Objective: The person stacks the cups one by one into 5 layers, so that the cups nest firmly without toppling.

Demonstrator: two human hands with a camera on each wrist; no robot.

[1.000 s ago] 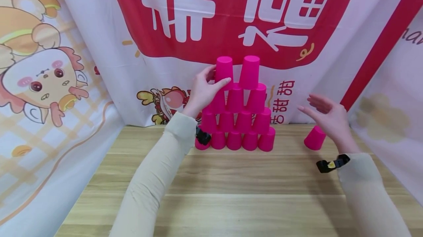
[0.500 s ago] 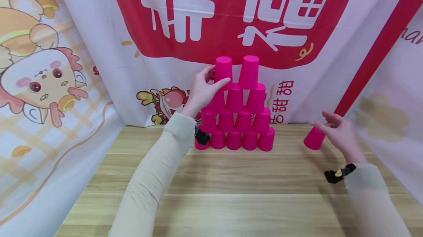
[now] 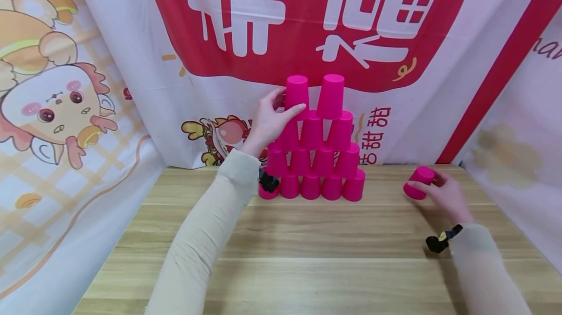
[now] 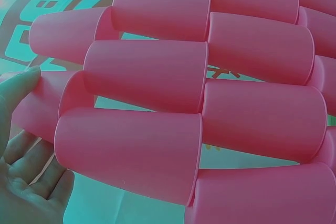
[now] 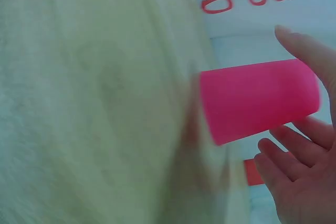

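Observation:
In the head view a stack of pink upside-down cups (image 3: 311, 187) rises in rows that narrow upward, with two cups on top. My left hand (image 3: 272, 119) holds the left top cup (image 3: 297, 93), thumb in front and fingers behind; this cup rests on the row below. Beside it stands the right top cup (image 3: 331, 96), untouched. In the left wrist view my left hand (image 4: 32, 174) reaches around that cup's sides. Far right, my right hand (image 3: 448, 197) grips a single pink cup (image 3: 420, 183) between thumb and fingers. The right wrist view has this cup (image 5: 257, 100) between thumb and fingers too.
The stack stands near the back of a wooden table (image 3: 307, 237). Close behind hangs a printed cloth (image 3: 246, 66) in white and red. Patterned cloth walls (image 3: 114, 198) line the left side, and white cloth (image 3: 518, 168) lines the right.
My right hand has moved down to the single cup on the right and taken hold of it, and that cup now leans slightly. The left hand and the stack have stayed put.

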